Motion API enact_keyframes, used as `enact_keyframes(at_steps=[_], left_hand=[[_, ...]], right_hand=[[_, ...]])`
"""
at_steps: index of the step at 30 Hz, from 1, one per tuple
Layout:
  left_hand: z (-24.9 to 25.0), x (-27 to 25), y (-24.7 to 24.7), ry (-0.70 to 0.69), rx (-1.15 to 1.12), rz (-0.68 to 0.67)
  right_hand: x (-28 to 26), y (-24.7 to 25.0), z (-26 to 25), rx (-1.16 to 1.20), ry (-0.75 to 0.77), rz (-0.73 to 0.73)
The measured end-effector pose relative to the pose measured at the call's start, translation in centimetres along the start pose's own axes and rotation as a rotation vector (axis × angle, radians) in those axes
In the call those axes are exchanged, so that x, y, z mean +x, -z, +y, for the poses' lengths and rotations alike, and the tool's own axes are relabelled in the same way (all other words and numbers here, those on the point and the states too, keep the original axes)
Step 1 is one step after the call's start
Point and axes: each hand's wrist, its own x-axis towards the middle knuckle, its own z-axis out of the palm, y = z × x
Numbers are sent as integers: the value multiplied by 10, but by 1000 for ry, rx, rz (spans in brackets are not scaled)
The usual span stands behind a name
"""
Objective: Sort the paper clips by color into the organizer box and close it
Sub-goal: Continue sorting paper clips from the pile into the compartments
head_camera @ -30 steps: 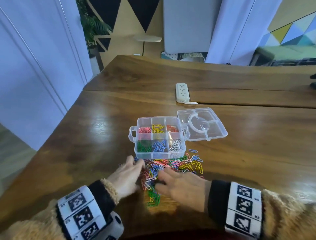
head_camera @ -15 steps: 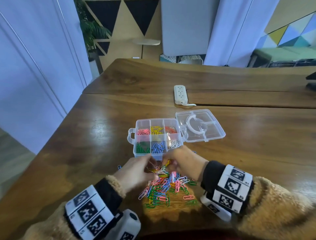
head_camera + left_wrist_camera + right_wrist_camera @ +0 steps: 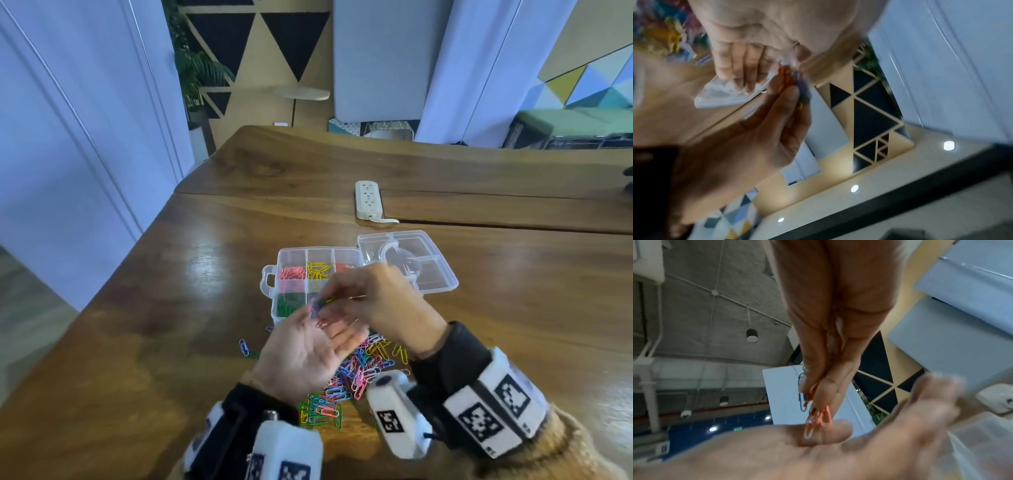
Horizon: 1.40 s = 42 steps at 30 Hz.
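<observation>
1. Head view: The left hand [image 3: 301, 353] was turned palm up above the table [image 3: 171, 308], fingers loosely stretched, with a few paper clips [image 3: 320, 310] lying on its fingertips. The right hand [image 3: 373, 301] had come up over it and pinched at those clips. A moment before, both hands were down in the pile [image 3: 349, 380] near the front edge of the table. So a small handful had been lifted, and I think the colors were now being picked apart. The organizer box [image 3: 291, 260] sat behind the pile, its lid [image 3: 428, 270] lying open beside it on the right. Pink, yellow, orange and green clips were already in their own parts. Many clips were still loose, so the job was far from done.

2. Left wrist view: The picture was blurry. Blue and red clips sat at the left fingertips [image 3: 791, 95], with the right hand just above.

3. Right wrist view: The right fingertips [image 3: 824, 389] pinched orange clips [image 3: 818, 420] over the left palm [image 3: 777, 456].
</observation>
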Motion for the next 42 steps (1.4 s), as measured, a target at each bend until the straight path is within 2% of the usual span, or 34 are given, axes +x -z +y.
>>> enact_keyframes(at_steps=[2,5,8,10,15,17,19,22,24,29,31,37,42], left_hand=[[-5,5,-4,-9,-191,-42],[-7,12,-5,-41,-371,-25],[-8,14,-1,-93,-296,-34],[-8,10,-1,-60,-279,-78],[-6,13,5,-18,-234,13],[-8,9,2,11,-314,-124],[-8,3,-4,52,-353,-197],[-6,1,-6,56,-356,-209],[-6,0,-7,63,-323,-170],[-9,5,-4,60,-275,-127],[-9,4,-6,55,-271,-155],[-8,1,-7,-7,-171,-159],[-9,0,-8,40,-242,-158]], right_hand=[[0,-9,-3,-127,67,-32],[-3,-13,3,-185,53,-67],[-12,-10,9,-158,8,13],[-18,-9,13,-123,13,100],[-25,-15,24,-196,161,229],[-26,-17,27,-231,198,226],[-27,-16,28,-249,231,223],[-27,-12,26,-226,275,270],[-28,-10,24,-183,287,309],[-28,-13,26,-145,306,288],[-27,-13,24,-158,328,283],[-28,-13,26,-310,298,165],[-27,-13,26,-311,269,192]])
